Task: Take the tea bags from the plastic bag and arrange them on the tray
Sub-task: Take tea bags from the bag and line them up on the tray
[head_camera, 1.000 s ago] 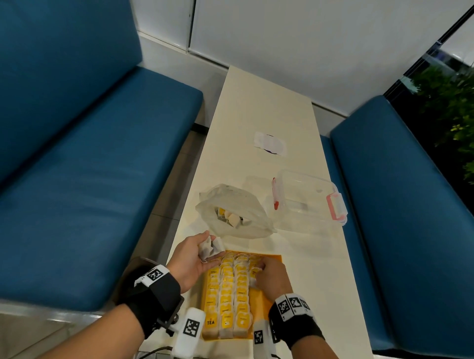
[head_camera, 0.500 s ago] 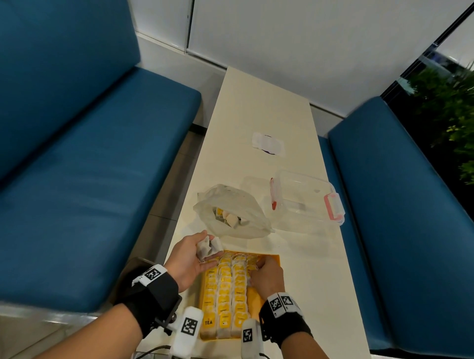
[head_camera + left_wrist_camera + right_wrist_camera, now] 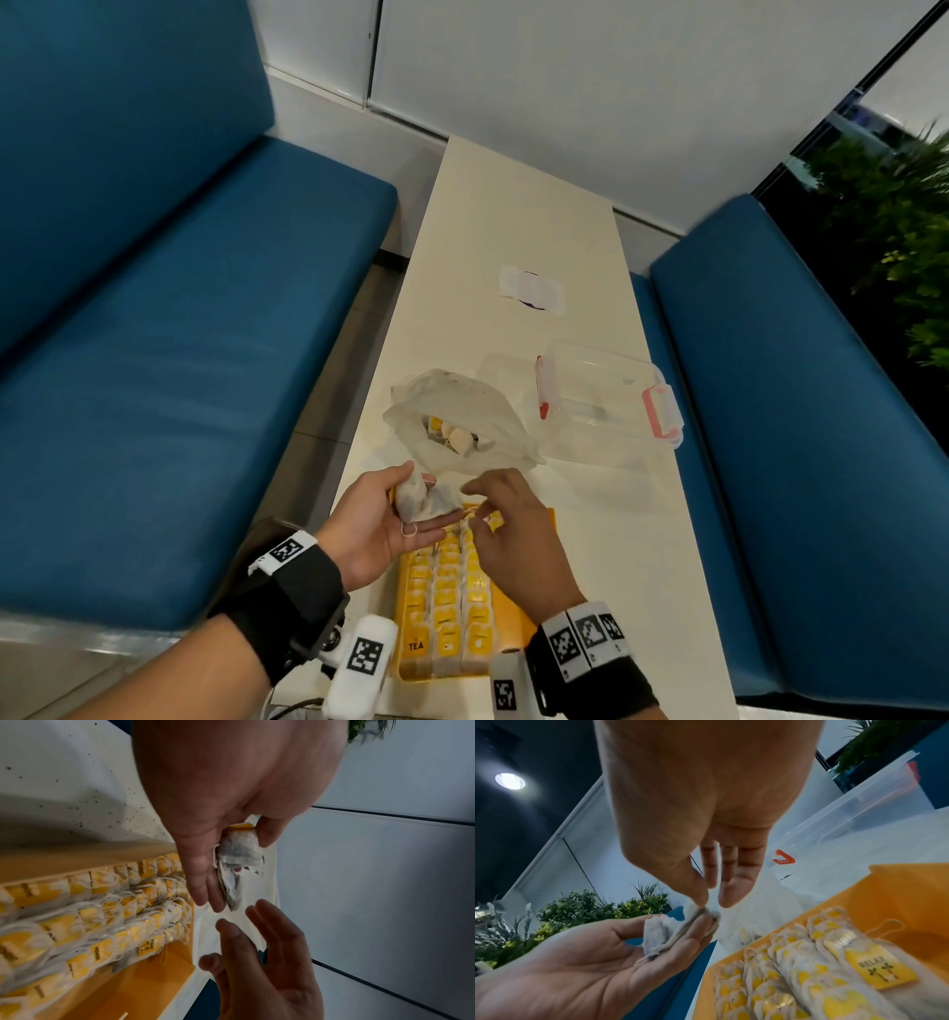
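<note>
My left hand (image 3: 380, 519) lies palm up at the tray's far left corner, and its thumb holds a few white tea bags (image 3: 426, 501) against the fingers. These tea bags (image 3: 239, 850) show crumpled in the left wrist view. My right hand (image 3: 508, 529) hovers over the tray with its fingers loosely spread. Its thumb and forefinger tips sit right at the held tea bags' (image 3: 657, 933) edge. The orange tray (image 3: 401, 611) holds three rows of yellow-tagged tea bags (image 3: 447, 616). Beyond it lies the plastic bag (image 3: 462, 406), open, with a few tea bags (image 3: 454, 437) inside.
A clear lidded box with red clasps (image 3: 606, 401) stands right of the plastic bag. A white paper piece (image 3: 531, 290) lies farther up the narrow cream table (image 3: 513, 205). Blue benches (image 3: 205, 360) flank the table on both sides.
My right hand has lifted off the rows in the tray and moved left toward the tea bags. My left hand has turned more palm up and uncurled its fingers.
</note>
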`<move>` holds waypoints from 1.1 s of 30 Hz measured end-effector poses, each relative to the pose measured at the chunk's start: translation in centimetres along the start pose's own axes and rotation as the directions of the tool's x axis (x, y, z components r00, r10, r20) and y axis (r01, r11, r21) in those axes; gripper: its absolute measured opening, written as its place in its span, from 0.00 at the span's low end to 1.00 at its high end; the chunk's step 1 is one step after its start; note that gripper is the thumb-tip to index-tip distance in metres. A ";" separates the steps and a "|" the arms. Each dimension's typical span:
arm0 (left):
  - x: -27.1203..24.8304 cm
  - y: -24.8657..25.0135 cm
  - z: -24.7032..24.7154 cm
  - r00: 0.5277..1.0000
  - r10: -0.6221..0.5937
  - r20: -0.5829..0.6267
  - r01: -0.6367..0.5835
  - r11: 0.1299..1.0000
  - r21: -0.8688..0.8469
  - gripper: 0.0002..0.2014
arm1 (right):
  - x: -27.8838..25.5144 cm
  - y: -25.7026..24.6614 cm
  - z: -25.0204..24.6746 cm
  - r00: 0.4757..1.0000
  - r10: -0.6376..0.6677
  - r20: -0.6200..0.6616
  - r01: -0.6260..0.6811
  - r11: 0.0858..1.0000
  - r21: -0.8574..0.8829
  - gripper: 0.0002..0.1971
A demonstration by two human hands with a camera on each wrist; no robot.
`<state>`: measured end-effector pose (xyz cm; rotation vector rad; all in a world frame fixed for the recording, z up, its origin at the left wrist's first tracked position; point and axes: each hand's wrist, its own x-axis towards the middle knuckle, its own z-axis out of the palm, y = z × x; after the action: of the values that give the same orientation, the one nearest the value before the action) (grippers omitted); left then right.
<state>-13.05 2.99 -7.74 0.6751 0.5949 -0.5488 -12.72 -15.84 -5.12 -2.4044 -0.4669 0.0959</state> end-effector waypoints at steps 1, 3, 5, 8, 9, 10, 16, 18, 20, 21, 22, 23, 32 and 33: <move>-0.1 0.0 0.1 1.000 -0.011 0.006 0.011 1.000 0.008 0.18 | 0.1 -0.1 0.1 1.000 -0.001 0.031 0.001 1.000 0.026 0.20; -0.4 0.1 0.3 1.000 -0.028 0.012 0.028 0.999 0.022 0.18 | 0.2 0.0 0.4 0.996 0.023 0.084 -0.028 0.998 0.062 0.24; -0.6 0.2 0.2 0.999 -0.044 0.021 0.043 0.998 0.035 0.19 | 0.3 0.2 0.7 0.992 0.055 0.113 -0.067 0.993 0.100 0.27; -0.7 0.2 -0.1 0.998 -0.051 0.022 0.050 0.997 0.065 0.20 | 0.4 0.5 0.9 0.987 0.105 0.119 -0.121 0.983 0.138 0.26; -0.7 0.2 -0.2 0.998 -0.053 0.019 0.051 0.996 0.076 0.20 | 0.5 0.5 1.0 0.986 0.118 0.117 -0.134 0.981 0.141 0.24; -0.7 0.2 -0.3 0.998 -0.056 0.015 0.055 0.995 0.084 0.20 | 0.6 0.6 1.0 0.984 0.131 0.117 -0.148 0.978 0.146 0.22; -0.8 0.1 -0.3 0.997 -0.077 0.004 0.076 0.987 0.143 0.20 | 0.8 0.5 1.1 0.973 0.222 0.070 -0.231 0.952 0.198 0.14; -0.8 0.1 -0.4 0.997 -0.079 0.006 0.078 0.988 0.134 0.21 | 0.9 0.4 1.2 0.958 0.278 0.073 -0.288 0.926 0.246 0.13; -0.8 0.1 -0.4 0.997 -0.079 0.007 0.078 0.990 0.117 0.21 | 0.9 0.2 1.1 0.938 0.339 0.079 -0.345 0.877 0.336 0.11; -0.8 0.2 -0.5 0.997 -0.077 0.009 0.076 0.992 0.105 0.21 | 0.9 0.1 1.1 0.925 0.369 0.086 -0.372 0.840 0.396 0.11; -0.8 0.2 -0.4 0.997 -0.074 0.011 0.073 0.993 0.088 0.21 | 1.0 0.1 1.0 0.911 0.402 0.094 -0.398 0.794 0.459 0.11; -0.8 0.3 -0.4 0.997 -0.071 0.012 0.070 0.995 0.073 0.21 | 1.0 0.1 0.9 0.894 0.437 0.101 -0.423 0.743 0.518 0.12; -0.5 0.6 -0.2 1.000 -0.009 -0.006 0.009 0.999 0.033 0.12 | 1.0 0.6 0.2 0.832 0.520 0.196 -0.436 0.391 0.810 0.10; -0.3 0.5 -0.3 1.000 0.013 -0.024 -0.012 0.999 0.032 0.12 | 1.1 0.7 0.1 0.825 0.521 0.220 -0.438 0.343 0.831 0.10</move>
<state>-13.02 3.62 -7.48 0.7159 0.6055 -0.5400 -11.51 -15.85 -5.56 -1.4158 0.3436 0.3945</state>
